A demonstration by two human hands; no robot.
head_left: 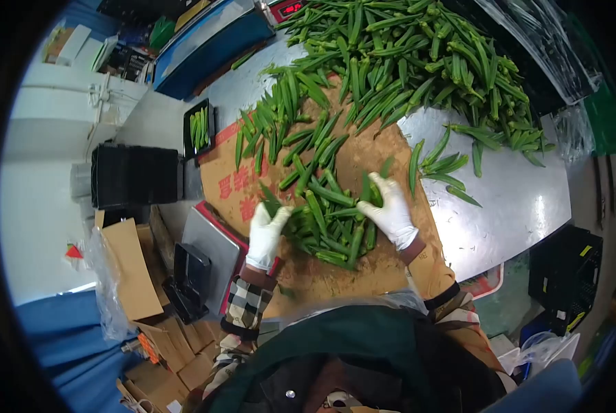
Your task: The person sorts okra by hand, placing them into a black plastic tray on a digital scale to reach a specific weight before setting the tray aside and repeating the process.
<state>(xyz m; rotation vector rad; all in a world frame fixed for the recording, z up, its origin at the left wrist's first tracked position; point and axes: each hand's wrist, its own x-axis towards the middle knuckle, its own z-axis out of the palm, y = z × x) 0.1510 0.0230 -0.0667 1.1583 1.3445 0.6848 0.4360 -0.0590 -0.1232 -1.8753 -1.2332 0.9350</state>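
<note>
**Q:** Describe the work area.

**A:** A silver metal surface (514, 199) runs across a packing room. A flat brown cardboard sheet with red printing (335, 275) lies on it in front of the person. A large heap of loose green okra pods (418, 62) fills the far end of the surface and spills onto the sheet. At the left edge, a small black tray holding a few okra pods (199, 127) sits near a stack of empty black trays (136, 175). Flattened brown cardboard boxes (132, 268) stand lower left, and a black plastic crate (566, 272) stands lower right.

**Q:** What is the pose of the hands?

**A:** Both wear white gloves, and both forearms reach forward over the sheet. The left hand (267, 234) is set with its fingers extended, pressing against the left side of a small pile of green okra pods (328, 220). The right hand (390, 210) lies on the pile's upper right side with its fingers spread over the pods. Neither hand is closed around a single pod.

**Q:** Where is the small pile relative to the hands?

**A:** It lies on the cardboard sheet directly between them, touching both gloves, near the person and apart from the large heap.
</note>
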